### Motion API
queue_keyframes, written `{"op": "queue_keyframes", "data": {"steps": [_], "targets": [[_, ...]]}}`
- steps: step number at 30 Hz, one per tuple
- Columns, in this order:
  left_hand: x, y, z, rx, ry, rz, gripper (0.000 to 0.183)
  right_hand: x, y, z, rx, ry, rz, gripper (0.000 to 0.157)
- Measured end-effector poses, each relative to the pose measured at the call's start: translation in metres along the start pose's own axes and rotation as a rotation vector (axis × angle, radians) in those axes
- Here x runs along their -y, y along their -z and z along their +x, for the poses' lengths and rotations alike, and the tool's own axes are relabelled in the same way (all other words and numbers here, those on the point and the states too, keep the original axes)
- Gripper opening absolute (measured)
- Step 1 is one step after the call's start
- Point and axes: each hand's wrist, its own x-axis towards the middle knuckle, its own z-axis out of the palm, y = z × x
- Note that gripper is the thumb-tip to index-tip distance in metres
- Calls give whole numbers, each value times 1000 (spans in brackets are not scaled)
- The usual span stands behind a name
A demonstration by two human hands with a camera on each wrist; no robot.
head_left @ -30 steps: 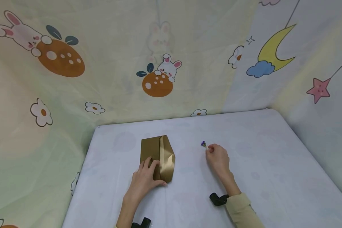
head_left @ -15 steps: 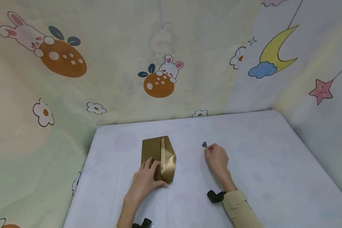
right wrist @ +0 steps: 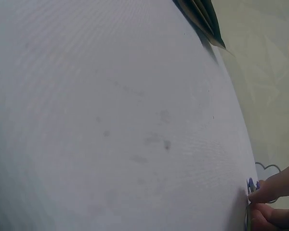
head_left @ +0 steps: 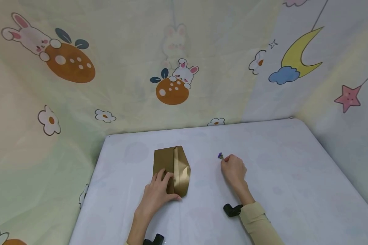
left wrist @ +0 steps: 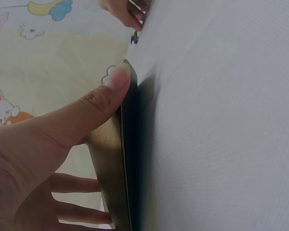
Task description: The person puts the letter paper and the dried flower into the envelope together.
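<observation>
A gold envelope [head_left: 164, 158] lies on the table left of centre, its flap [head_left: 181, 173] folded out to the right. My left hand [head_left: 154, 192] rests on its lower part with spread fingers. In the left wrist view, the thumb lies along the edge of the envelope [left wrist: 108, 159], whose near side stands slightly off the cloth. To the right, my right hand [head_left: 234, 170] pinches a small purple flower [head_left: 220, 156] by its thin stem, low over the table. The right wrist view catches the flower [right wrist: 251, 184] between the fingertips. Most of the stem is hidden by the hand.
A white cloth covers the table [head_left: 282, 190], which has rounded far corners. Printed fabric [head_left: 125, 61] with rabbits, flowers and a moon hangs behind and at the sides. Black wrist cameras [head_left: 232, 210] are worn on both arms.
The right hand has shifted slightly left with the flower, and its forearm has moved a little left too. The left hand stays on the envelope. The head view has shifted slightly.
</observation>
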Motion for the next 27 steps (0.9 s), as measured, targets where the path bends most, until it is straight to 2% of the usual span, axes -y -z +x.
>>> {"op": "queue_keyframes", "data": {"steps": [14, 27], "targets": [[-1, 0, 0, -12, -15, -2, 76, 1, 6, -3, 17, -7, 9, 23], [-2, 1, 1, -12, -9, -8, 75, 11, 12, -5, 104, -63, 98, 22]]}}
